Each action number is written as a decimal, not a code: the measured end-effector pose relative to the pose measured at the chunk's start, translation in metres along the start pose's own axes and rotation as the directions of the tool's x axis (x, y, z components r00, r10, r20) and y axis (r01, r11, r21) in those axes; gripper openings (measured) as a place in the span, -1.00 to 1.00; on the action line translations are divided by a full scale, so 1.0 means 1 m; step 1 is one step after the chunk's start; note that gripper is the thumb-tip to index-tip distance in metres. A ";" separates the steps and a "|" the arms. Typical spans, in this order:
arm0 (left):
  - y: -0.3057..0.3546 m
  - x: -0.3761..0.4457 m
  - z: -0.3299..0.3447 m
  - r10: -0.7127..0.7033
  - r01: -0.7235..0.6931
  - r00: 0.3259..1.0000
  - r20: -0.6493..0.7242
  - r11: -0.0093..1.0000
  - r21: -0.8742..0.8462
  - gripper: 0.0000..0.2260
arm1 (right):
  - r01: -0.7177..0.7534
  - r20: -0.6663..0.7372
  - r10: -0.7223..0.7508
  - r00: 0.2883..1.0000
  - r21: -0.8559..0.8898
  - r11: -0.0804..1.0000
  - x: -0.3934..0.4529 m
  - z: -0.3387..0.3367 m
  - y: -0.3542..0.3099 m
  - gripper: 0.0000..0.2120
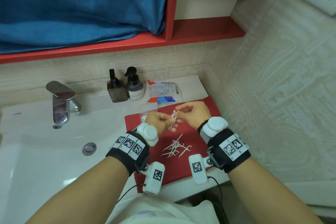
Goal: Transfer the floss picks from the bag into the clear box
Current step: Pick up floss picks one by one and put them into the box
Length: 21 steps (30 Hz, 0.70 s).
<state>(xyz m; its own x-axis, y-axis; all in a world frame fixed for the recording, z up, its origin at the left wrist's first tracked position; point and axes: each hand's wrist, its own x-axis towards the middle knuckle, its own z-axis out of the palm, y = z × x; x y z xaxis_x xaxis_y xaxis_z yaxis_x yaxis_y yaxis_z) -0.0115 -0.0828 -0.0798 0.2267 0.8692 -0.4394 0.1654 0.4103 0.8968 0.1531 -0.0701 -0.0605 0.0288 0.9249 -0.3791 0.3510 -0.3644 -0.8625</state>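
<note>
A bathroom corner, pale patterned tiles on the walls, a red shelf [116, 46] overhead with a blue towel [78, 7] folded on it; below runs a white tabletop [189, 82] with a sink [45, 151] and chrome tap [61, 102] set into its left part; a red mat [200, 112] lies on its right part, and there the work goes on.

There is only the head view, looking down over both forearms, each strapped with a black band and white tags; the left hand [160, 122] has its grip clenched round a small bundle of floss picks [173, 115], and the right hand [193, 112] pinches at the top of that bundle, fingertips curled in, seemingly to draw one free. A loose pile of picks [175, 148] lies on the mat nearer the person; the bag [162, 91] lies flat by the wall, next to two dark bottles [125, 86]; the clear box [148, 110] sits just beyond the left hand, partly hidden by it, with a few picks apparently inside.

The picks look tangled, so pulling one may drag others out and scatter them, perhaps into the sink; the box is light and close to the knuckles, and I'd guess a careless reach could knock it.
</note>
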 end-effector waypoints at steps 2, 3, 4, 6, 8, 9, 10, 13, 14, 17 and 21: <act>0.003 0.001 0.000 0.012 -0.012 1.000 0.002 1.000 -0.010 -0.92 | -0.014 0.002 0.014 1.000 0.047 0.999 0.000 -0.001 -0.001 -0.87; 0.005 0.000 0.000 0.020 -0.020 1.000 0.010 1.000 -0.004 -0.91 | -0.010 0.006 0.010 1.000 0.074 0.997 -0.001 -0.002 -0.002 -0.86; 0.008 -0.001 0.000 0.032 -0.032 0.999 0.023 0.999 0.004 -0.90 | 0.002 0.012 -0.003 1.000 0.100 0.995 -0.002 -0.003 -0.004 -0.87; 0.013 -0.002 -0.001 0.048 -0.049 0.997 0.057 0.999 0.023 -0.86 | 0.019 0.027 -0.024 0.999 0.161 0.987 -0.003 -0.005 -0.007 -0.86; 0.018 -0.004 -0.004 0.074 -0.078 0.993 0.091 0.996 0.040 -0.83 | 0.044 0.038 -0.053 0.998 0.217 0.975 -0.006 -0.006 -0.012 -0.85; 0.020 -0.005 -0.005 0.085 -0.090 0.991 0.106 0.995 0.045 -0.83 | 0.060 0.045 -0.073 0.996 0.236 0.970 -0.007 -0.006 -0.014 -0.84; 0.022 -0.005 -0.007 0.094 -0.101 0.988 0.119 0.994 0.053 -0.83 | 0.077 0.050 -0.092 0.994 0.244 0.967 -0.008 -0.006 -0.016 -0.84; 0.025 -0.008 -0.012 0.114 -0.125 0.983 0.142 0.989 0.073 -0.85 | 0.123 0.062 -0.142 0.988 0.237 0.964 -0.009 -0.006 -0.019 -0.84; 0.025 -0.009 -0.013 0.117 -0.131 0.983 0.145 0.988 0.086 -0.86 | 0.137 0.069 -0.156 0.985 0.220 0.966 -0.010 -0.006 -0.020 -0.84; 0.026 -0.012 -0.018 0.109 -0.134 0.979 0.172 0.981 0.143 -0.86 | 0.177 0.094 -0.192 0.977 0.153 0.972 -0.010 -0.003 -0.020 -0.85; 0.026 -0.014 -0.023 0.052 -0.077 0.979 0.196 0.990 0.119 -0.86 | 0.192 0.082 -0.198 0.977 0.083 0.978 -0.011 0.004 -0.024 -0.87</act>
<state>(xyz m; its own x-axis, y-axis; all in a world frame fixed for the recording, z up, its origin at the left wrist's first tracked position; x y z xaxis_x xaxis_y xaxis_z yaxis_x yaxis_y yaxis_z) -0.0322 -0.0781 -0.0488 0.4187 0.8185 -0.3934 0.2605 0.3068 0.9154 0.1412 -0.0716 -0.0371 -0.1181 0.9668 -0.2265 0.2712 -0.1880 -0.9440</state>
